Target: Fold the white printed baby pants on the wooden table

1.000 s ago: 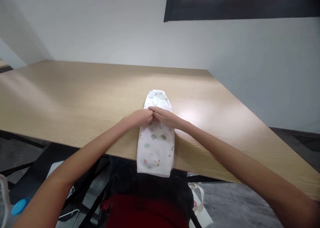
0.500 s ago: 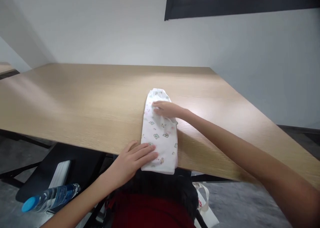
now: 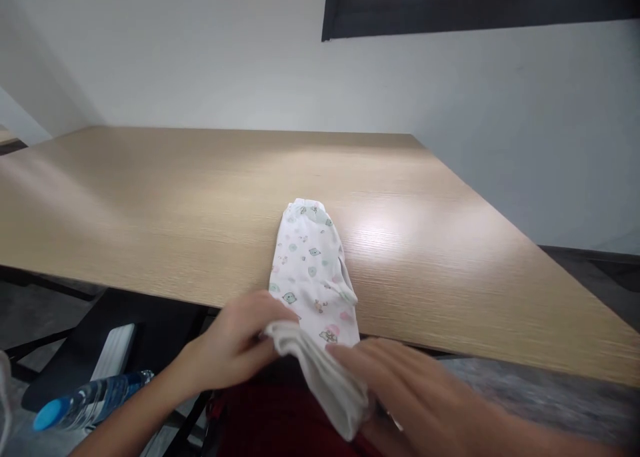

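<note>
White pants (image 3: pixel 313 263) with a small green and pink print lie folded lengthwise, a gathered cuff at the far end. Their near end hangs past the table's front edge and is lifted toward me, its pale folded edge facing up. My left hand (image 3: pixel 240 340) pinches the left corner of that end between thumb and fingers. On the right corner, my right hand (image 3: pixel 410 390) is closed, its fingers on top and its thumb side partly hidden; motion blurs it a little.
The wooden table (image 3: pixel 175 197) reaches back to a grey wall (image 3: pixel 200 50). Below its left front edge, a water bottle (image 3: pixel 95 400) with a blue cap and a white object (image 3: pixel 114 350) lie on a black chair (image 3: pixel 165 317). A dark window frame (image 3: pixel 425 17) is at upper right.
My right hand has moved from the middle of the pants back to their near end. The pants have slid toward me, and both hands now raise the near end.
</note>
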`<control>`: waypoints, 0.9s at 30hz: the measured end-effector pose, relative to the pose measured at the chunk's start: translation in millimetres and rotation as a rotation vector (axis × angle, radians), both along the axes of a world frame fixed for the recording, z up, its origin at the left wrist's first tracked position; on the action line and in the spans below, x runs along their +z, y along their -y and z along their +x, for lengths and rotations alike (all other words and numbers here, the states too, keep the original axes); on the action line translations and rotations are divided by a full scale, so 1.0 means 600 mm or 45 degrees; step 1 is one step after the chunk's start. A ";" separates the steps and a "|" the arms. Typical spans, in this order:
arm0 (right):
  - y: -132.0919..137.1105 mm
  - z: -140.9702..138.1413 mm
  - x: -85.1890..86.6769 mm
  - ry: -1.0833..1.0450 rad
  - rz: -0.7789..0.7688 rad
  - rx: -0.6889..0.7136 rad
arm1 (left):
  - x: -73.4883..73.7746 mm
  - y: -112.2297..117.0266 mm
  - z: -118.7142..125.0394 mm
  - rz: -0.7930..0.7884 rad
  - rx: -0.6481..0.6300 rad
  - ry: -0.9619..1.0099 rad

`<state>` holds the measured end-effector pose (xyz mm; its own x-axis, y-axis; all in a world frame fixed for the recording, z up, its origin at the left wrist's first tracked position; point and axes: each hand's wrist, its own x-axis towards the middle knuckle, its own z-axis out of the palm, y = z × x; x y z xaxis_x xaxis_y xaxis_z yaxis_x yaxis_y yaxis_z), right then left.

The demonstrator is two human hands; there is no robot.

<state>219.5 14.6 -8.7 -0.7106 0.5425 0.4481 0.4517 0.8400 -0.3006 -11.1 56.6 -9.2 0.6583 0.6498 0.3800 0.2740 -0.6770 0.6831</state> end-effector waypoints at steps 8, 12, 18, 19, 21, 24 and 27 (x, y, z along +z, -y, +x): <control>-0.268 -0.003 0.036 -0.126 -0.442 -0.545 | 0.024 -0.234 0.045 0.036 0.652 -0.387; -0.335 -0.004 -0.011 0.230 -0.340 -0.805 | -0.022 -0.289 0.062 0.138 0.706 -0.539; -0.323 -0.046 -0.048 0.358 0.404 -0.710 | -0.062 -0.213 0.079 0.392 0.574 -0.631; -0.330 -0.054 -0.050 0.386 0.428 -0.671 | -0.066 -0.198 0.082 0.413 0.495 -0.653; -0.357 -0.065 -0.055 0.454 0.403 -0.655 | -0.076 -0.166 0.085 0.449 0.375 -0.690; -0.410 -0.070 -0.057 0.524 0.180 -0.809 | -0.091 -0.110 0.081 0.494 0.341 -0.709; -0.444 -0.064 -0.052 0.628 0.072 -0.872 | -0.100 -0.058 0.066 0.565 0.390 -0.666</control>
